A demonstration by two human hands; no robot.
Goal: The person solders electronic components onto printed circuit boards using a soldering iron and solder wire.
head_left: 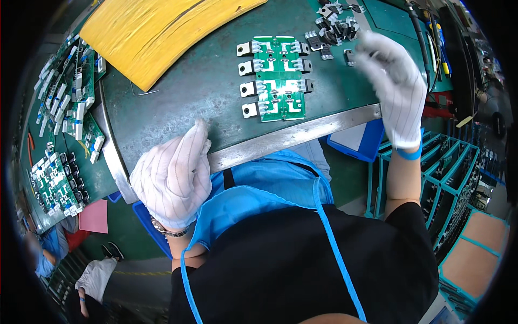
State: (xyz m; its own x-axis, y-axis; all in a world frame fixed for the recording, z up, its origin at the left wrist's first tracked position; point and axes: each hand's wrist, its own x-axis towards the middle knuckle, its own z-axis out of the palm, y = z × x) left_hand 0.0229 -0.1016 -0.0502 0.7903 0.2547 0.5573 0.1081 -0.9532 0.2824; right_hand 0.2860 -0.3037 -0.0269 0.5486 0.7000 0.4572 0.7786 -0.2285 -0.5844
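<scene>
A green circuit board [281,81] lies on the bench in front of me. Several black transistors with metal tabs [248,89] stick out along both its long sides. My right hand [396,81], in a white striped glove, hovers right of the board, its blurred fingers apart beside a single loose transistor [349,57]; I see nothing between them. My left hand [175,173], also gloved, rests at the bench's metal front edge with fingers curled together. Whatever its fingers may hold is hidden. A heap of loose transistors [337,27] lies beyond the right hand.
A yellow worn pad [156,35] covers the back left of the bench. Stacked boards with white parts [67,97] and another populated board [56,183] sit further left. A blue tray [359,141] and teal racks [437,167] stand at the right. A person [97,278] is at lower left.
</scene>
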